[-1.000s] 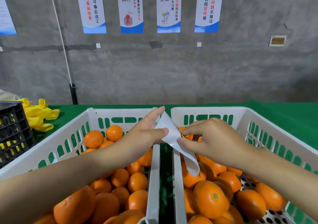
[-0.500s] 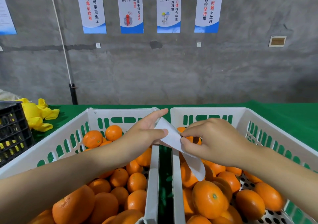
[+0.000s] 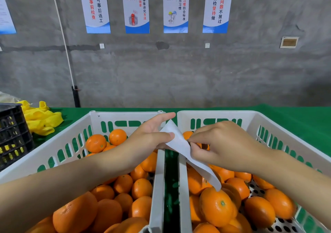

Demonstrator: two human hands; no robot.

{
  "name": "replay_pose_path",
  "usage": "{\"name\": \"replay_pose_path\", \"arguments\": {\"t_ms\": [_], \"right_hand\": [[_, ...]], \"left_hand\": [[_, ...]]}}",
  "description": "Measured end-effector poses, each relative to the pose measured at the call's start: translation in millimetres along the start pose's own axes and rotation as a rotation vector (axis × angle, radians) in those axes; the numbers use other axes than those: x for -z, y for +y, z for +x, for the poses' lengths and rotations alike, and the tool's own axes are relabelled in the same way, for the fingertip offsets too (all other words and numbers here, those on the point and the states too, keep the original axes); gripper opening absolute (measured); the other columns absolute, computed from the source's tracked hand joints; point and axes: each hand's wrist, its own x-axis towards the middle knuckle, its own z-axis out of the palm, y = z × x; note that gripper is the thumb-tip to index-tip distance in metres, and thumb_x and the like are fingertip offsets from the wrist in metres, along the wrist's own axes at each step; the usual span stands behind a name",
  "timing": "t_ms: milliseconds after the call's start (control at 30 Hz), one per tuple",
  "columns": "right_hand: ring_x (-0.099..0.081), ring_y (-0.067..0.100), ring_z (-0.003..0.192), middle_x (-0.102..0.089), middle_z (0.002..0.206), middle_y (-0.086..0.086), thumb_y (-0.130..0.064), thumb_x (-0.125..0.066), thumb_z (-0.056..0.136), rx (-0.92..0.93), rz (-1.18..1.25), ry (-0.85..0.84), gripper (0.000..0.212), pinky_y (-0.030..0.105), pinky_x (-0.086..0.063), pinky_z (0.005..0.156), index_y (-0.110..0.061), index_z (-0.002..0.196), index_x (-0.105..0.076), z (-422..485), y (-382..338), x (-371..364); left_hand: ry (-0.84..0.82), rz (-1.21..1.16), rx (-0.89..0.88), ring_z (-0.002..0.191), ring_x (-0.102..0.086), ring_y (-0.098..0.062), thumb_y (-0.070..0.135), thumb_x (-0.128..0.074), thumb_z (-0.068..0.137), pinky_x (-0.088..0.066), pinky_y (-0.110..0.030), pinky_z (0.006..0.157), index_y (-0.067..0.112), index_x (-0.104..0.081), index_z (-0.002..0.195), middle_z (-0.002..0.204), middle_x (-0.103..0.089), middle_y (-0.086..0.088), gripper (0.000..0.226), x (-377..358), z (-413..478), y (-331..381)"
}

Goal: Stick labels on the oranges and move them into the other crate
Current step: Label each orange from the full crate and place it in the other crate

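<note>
Two white crates stand side by side, the left crate (image 3: pixel 59 148) and the right crate (image 3: pixel 279 136), both holding several oranges (image 3: pixel 215 206). Above the gap between them my left hand (image 3: pixel 148 136) pinches the top of a white label strip (image 3: pixel 180 146) between thumb and fingers. My right hand (image 3: pixel 223 145) pinches at the strip's edge a little lower, fingertips curled on it. The strip's free end hangs down over the oranges in the right crate. The label face is turned away from me.
A black crate (image 3: pixel 12 134) stands at the far left with yellow foam nets (image 3: pixel 41 119) behind it. The green table cover (image 3: pixel 295 118) runs to the grey concrete wall, where posters hang.
My right hand's fingertips have shifted slightly along the strip's edge, and the strip's hanging end has swung a little right and down. My left hand has held still.
</note>
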Motion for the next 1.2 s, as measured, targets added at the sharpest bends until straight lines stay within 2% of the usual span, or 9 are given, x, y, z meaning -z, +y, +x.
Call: {"name": "replay_pose_path", "arguments": {"t_ms": [200,333,433,567,667,800,967,1067,1200], "right_hand": [[-0.060,0.012,0.077,-0.069,0.092,-0.003,-0.061,-0.026,0.092,-0.015,0.019,-0.020,0.057,0.031,-0.049,0.067,-0.029,0.100,-0.073,0,2,0],[-0.059,0.015,0.073,-0.068,0.082,0.000,-0.052,-0.036,0.094,-0.032,0.156,-0.018,0.047,0.035,-0.048,0.067,-0.026,0.095,-0.075,1,2,-4],[-0.060,0.017,0.074,-0.067,0.081,0.003,-0.049,-0.032,0.092,-0.041,0.180,-0.029,0.051,0.038,-0.049,0.067,-0.020,0.088,-0.074,0,4,-7],[-0.061,0.020,0.074,-0.067,0.081,0.005,-0.041,-0.036,0.091,-0.055,0.222,-0.041,0.045,0.042,-0.050,0.067,-0.018,0.082,-0.073,0,5,-9],[-0.054,0.018,0.061,-0.061,0.065,0.003,-0.032,-0.047,0.091,-0.111,0.207,0.128,0.034,0.042,-0.046,0.058,-0.019,0.067,-0.068,0,5,-10],[-0.059,0.009,0.065,-0.066,0.067,-0.009,-0.028,-0.053,0.091,-0.277,0.300,0.446,0.027,0.031,-0.047,0.056,-0.026,0.074,-0.073,1,4,-6],[-0.058,0.001,0.092,-0.063,0.098,-0.022,-0.045,-0.043,0.093,-0.386,0.396,0.520,0.035,0.030,-0.051,0.074,-0.032,0.113,-0.068,4,3,-7],[-0.056,-0.004,0.103,-0.062,0.105,-0.024,-0.047,-0.044,0.096,-0.421,0.558,0.456,0.034,0.024,-0.047,0.082,-0.038,0.126,-0.058,6,3,-13],[-0.063,0.002,0.096,-0.072,0.098,-0.008,-0.045,-0.047,0.094,-0.440,1.051,0.426,0.027,0.017,-0.043,0.080,-0.035,0.112,-0.064,9,-3,-14]], "left_hand": [[0.003,0.010,0.011,0.110,-0.069,-0.026,0.001,-0.053,0.100,-0.057,-0.040,0.095,0.030,-0.045,0.145,0.151,-0.043,0.000,0.054,1,0,-1],[0.005,0.048,0.010,0.108,-0.070,-0.031,0.003,-0.053,0.100,-0.053,-0.049,0.101,0.031,-0.045,0.145,0.150,-0.046,-0.009,0.054,3,0,0],[0.010,0.091,-0.007,0.105,-0.071,-0.028,0.003,-0.054,0.100,-0.058,-0.039,0.092,0.033,-0.046,0.143,0.150,-0.044,-0.001,0.053,2,-1,0],[0.003,0.153,-0.056,0.098,-0.067,0.009,0.003,-0.053,0.100,-0.057,-0.016,0.076,0.038,-0.048,0.135,0.140,-0.044,0.012,0.049,1,0,0],[-0.023,0.164,-0.088,0.089,-0.057,0.027,-0.002,-0.049,0.101,-0.048,-0.004,0.069,0.032,-0.046,0.135,0.123,-0.054,0.025,0.048,1,0,-2],[-0.100,0.119,-0.056,0.090,-0.071,0.004,-0.005,-0.050,0.100,-0.055,-0.013,0.079,0.022,-0.029,0.150,0.094,-0.071,0.034,0.061,3,-1,-4],[-0.281,0.016,0.046,0.101,-0.073,-0.027,0.000,-0.063,0.095,-0.059,-0.036,0.088,0.025,-0.011,0.158,0.107,-0.076,-0.014,0.086,1,-7,0],[-0.360,-0.046,0.089,0.099,-0.074,-0.023,0.010,-0.074,0.085,-0.058,-0.029,0.085,0.017,-0.037,0.151,0.109,-0.075,-0.014,0.076,1,-6,7],[-0.528,-0.015,0.086,0.092,-0.074,-0.016,0.011,-0.067,0.092,-0.056,-0.020,0.080,0.015,-0.072,0.118,0.104,-0.077,-0.007,0.027,4,-9,17]]}}
